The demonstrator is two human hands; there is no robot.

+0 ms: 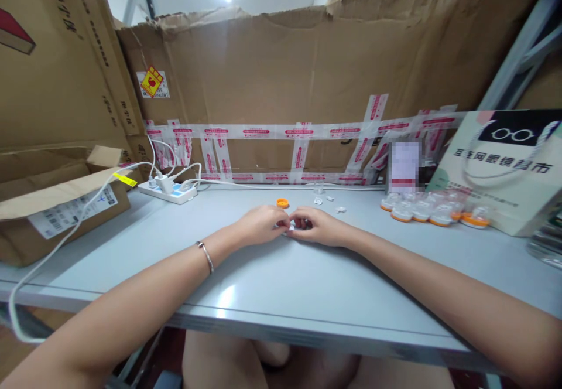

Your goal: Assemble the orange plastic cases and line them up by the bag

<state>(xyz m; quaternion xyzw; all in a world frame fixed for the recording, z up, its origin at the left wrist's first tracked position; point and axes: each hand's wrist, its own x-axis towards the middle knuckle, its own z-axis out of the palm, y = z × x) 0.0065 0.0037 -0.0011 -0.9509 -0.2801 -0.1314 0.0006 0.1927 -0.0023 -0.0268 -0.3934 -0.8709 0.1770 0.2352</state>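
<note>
My left hand [263, 224] and my right hand [317, 226] meet low over the middle of the grey table [281, 277]. Between their fingertips is a small white piece [291, 227], mostly covered by the fingers, so its kind is unclear. Both hands have their fingers closed in a pinch around it. Just beyond my left hand lies an orange ring-shaped cap [283, 202]. Farther right on the table are a clear and white small part [318, 200] and another little white part [341, 210].
Several clear domed pieces with orange bases [421, 212] stand at the right, before a paper bag [496, 172]. A white power strip [169, 190] with cables sits back left, near an open cardboard box [65, 207]. A big taped carton [272, 84] walls off the back.
</note>
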